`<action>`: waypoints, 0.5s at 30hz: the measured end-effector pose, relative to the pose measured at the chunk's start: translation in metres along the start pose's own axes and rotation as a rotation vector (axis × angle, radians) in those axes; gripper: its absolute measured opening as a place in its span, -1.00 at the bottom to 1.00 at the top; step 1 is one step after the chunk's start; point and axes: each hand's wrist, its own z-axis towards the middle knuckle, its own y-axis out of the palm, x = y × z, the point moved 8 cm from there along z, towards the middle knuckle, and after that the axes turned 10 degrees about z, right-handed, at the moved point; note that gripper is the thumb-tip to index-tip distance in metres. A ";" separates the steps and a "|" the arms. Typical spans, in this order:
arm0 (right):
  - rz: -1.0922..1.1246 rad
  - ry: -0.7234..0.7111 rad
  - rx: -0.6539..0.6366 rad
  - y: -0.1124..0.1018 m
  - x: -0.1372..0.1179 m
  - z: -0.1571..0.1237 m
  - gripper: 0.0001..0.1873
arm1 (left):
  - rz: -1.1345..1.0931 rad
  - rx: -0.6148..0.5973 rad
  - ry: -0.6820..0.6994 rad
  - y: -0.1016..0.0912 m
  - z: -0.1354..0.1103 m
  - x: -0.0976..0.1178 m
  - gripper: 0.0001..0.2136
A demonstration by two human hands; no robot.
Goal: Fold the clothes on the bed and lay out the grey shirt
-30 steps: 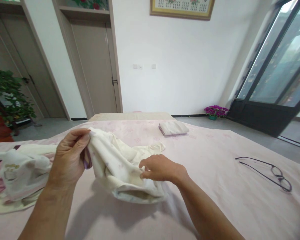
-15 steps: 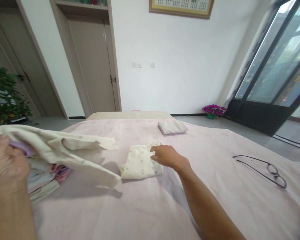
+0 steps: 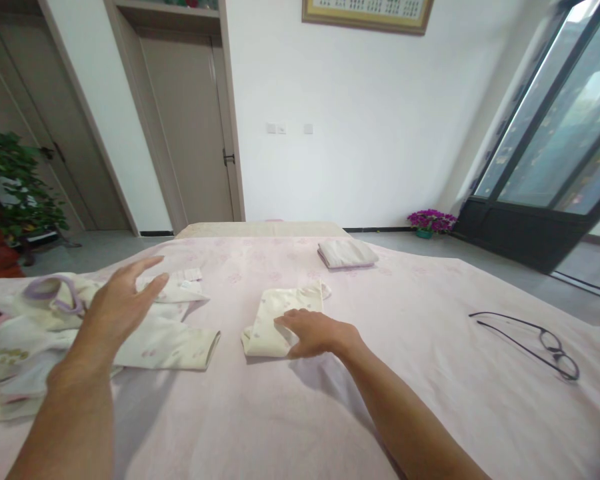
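Observation:
A small cream garment with a faint print (image 3: pixel 275 313) lies flat in the middle of the pink bed sheet (image 3: pixel 380 373). My right hand (image 3: pixel 313 331) rests on its near right corner, fingers flat and pressing down. My left hand (image 3: pixel 117 303) hovers open, fingers spread, just above a cream top with a lilac collar (image 3: pixel 150 333) that lies spread on the sheet to the left. Nothing is in either hand.
A heap of light and pink clothes (image 3: pixel 10 360) sits at the left edge. A folded pale cloth (image 3: pixel 345 253) lies farther back. Black glasses (image 3: pixel 540 343) rest on the right. Doors, a potted plant (image 3: pixel 15 193) and purple flowers (image 3: pixel 430 222) stand beyond the bed.
My left hand has let go of the cream top, which now lies on the sheet by the heap. My right hand slid to the small garment's near corner.

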 end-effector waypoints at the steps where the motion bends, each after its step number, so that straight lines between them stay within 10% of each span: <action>1: 0.006 -0.020 -0.013 0.003 -0.005 0.001 -0.36 | 0.031 -0.058 0.036 0.007 -0.002 0.008 -0.49; 9: -0.044 0.111 0.282 -0.007 0.011 0.019 -0.62 | 0.031 -0.287 0.255 0.054 -0.012 0.036 -0.48; 15: 0.949 0.066 0.662 -0.059 0.050 0.001 -0.65 | -0.048 -0.354 0.257 0.065 -0.015 0.042 -0.50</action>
